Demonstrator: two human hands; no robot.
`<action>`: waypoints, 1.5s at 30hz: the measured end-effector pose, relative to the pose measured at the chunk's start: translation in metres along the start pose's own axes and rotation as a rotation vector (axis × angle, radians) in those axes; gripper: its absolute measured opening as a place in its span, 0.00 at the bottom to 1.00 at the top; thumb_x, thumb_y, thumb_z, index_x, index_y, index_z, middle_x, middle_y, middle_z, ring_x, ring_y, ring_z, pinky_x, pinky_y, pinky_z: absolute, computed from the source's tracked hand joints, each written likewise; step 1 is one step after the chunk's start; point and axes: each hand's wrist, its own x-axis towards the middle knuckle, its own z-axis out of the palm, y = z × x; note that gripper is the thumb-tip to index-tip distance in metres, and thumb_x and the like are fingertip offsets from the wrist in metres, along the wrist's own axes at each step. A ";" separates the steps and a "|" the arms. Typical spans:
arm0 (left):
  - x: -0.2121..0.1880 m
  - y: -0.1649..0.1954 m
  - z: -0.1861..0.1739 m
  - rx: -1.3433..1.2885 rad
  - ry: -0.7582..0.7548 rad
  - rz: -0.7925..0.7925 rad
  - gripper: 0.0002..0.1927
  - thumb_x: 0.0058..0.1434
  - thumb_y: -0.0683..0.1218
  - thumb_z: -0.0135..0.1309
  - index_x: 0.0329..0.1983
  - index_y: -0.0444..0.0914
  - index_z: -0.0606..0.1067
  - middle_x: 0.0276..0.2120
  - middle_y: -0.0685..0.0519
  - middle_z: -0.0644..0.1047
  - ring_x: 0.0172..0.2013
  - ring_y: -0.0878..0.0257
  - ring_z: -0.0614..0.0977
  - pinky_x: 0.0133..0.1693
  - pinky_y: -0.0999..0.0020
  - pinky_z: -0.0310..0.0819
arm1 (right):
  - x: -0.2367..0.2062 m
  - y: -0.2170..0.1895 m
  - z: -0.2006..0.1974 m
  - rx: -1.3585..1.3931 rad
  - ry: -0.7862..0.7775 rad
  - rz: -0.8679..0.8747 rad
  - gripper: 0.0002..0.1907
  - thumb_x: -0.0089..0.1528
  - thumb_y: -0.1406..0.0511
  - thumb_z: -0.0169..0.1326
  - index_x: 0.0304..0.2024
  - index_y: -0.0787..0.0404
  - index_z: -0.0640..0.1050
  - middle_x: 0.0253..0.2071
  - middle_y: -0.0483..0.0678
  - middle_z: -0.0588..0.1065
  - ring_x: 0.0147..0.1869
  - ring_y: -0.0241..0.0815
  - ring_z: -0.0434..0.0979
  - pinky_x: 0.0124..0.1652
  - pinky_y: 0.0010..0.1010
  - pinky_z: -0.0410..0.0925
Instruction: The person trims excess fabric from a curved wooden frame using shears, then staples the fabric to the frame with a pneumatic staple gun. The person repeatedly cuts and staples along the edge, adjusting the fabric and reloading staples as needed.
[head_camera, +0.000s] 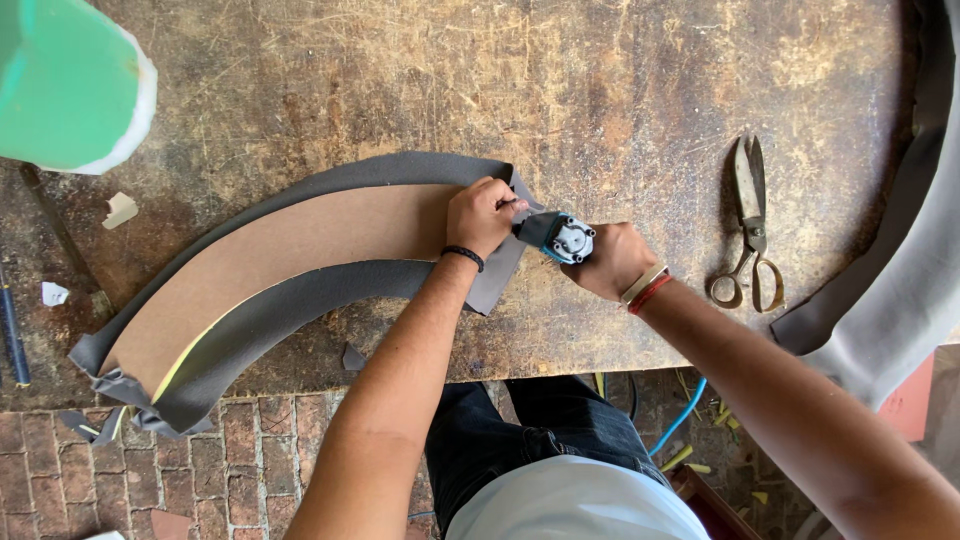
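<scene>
Upholstery stage here: a curved board panel lies face-down on the scarred wooden surface, with grey fabric wrapped around its edges. The left hand is closed on the fabric at the panel's right end, pinching the flap down tight over the board. The right hand, just right of that end, is clamped around a blue-and-grey staple gun with its nose pressed to the folded flap. Looks to me like the corner is being tacked down. The next move would need the fabric kept taut and fingers clear of the gun's nose, since they're touching close. Scissors lie well to the right of the panel, and a green foam roll sits up beyond its left end.
</scene>
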 end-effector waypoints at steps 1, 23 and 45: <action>0.000 0.000 0.000 0.011 -0.006 -0.012 0.11 0.55 0.47 0.69 0.27 0.40 0.76 0.28 0.55 0.80 0.28 0.61 0.82 0.30 0.64 0.76 | -0.003 0.002 0.002 -0.013 0.036 -0.036 0.20 0.65 0.52 0.54 0.52 0.58 0.79 0.29 0.52 0.81 0.25 0.41 0.78 0.24 0.28 0.72; -0.094 0.045 0.001 0.188 0.013 -0.071 0.11 0.56 0.49 0.68 0.34 0.41 0.78 0.30 0.48 0.81 0.33 0.49 0.83 0.33 0.54 0.75 | -0.059 0.238 0.122 0.496 0.764 0.410 0.21 0.63 0.57 0.64 0.53 0.60 0.76 0.53 0.55 0.76 0.57 0.56 0.75 0.54 0.48 0.69; -0.142 0.068 -0.064 0.166 -0.084 0.039 0.04 0.58 0.45 0.63 0.36 0.44 0.83 0.32 0.51 0.83 0.35 0.55 0.85 0.36 0.60 0.79 | -0.112 0.193 0.059 0.321 0.189 0.348 0.33 0.60 0.38 0.55 0.43 0.60 0.82 0.35 0.52 0.81 0.37 0.46 0.81 0.36 0.38 0.73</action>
